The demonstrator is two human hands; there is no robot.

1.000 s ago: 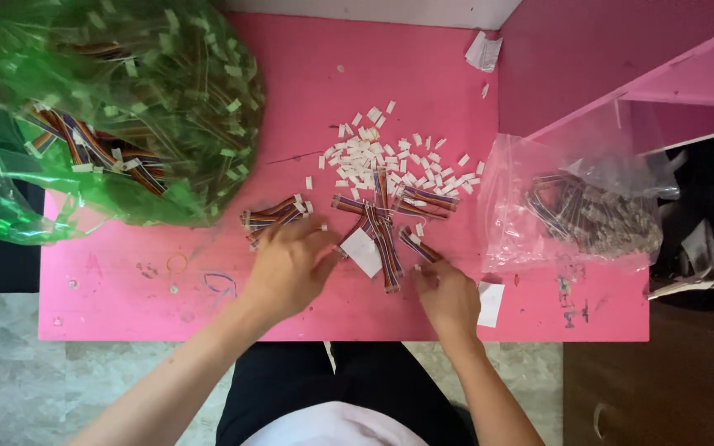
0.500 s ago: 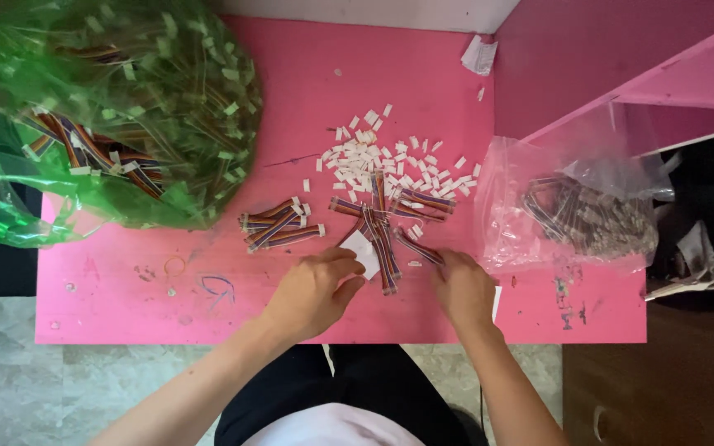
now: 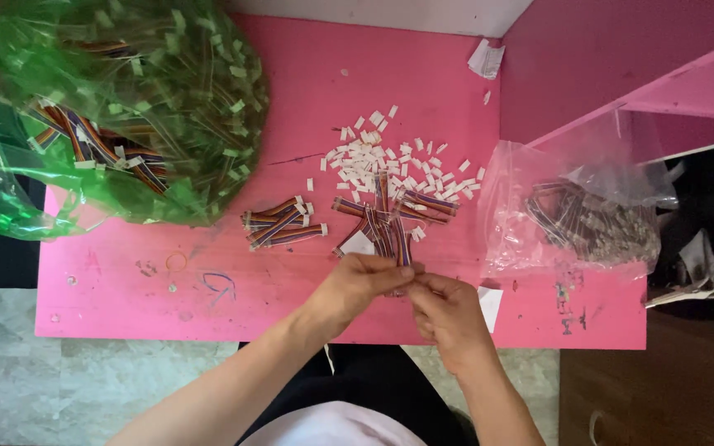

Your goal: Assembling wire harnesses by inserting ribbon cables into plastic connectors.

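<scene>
**Two hands meeting over a ribbon cable at the desk's near edge**

The person is sitting at a pink desk (image 3: 126, 306), and both hands are coming together just in front of the body. The left hand (image 3: 363, 285) and the right hand (image 3: 446, 307) are touching at the fingertips, pinched together on one end of a short multicoloured ribbon cable (image 3: 402, 248). The cable is lying with its long axis running away from the person, its far end pointing up toward the scatter of small white connectors (image 3: 390, 157), its near end hidden between the fingers. Whether a connector is also being held in that pinch is too small to tell.

Taking the connector scatter as the marker: the held cable is sitting just on the near side of it, among a loose crossed heap of similar cables (image 3: 394, 211). To the left of the scatter, a small bundle of cables (image 3: 278, 225) is lying roughly crosswise, tilted a little. Farther left, a large green plastic bag (image 3: 117, 107) stuffed with more cables is sprawling over the desk's corner. To the right of the scatter, a clear plastic bag (image 3: 572, 206) of dark wires is resting by a pink shelf (image 3: 671, 91). Beyond the scatter, a crumpled white scrap (image 3: 486, 59) is lying near the desk's far edge.
</scene>
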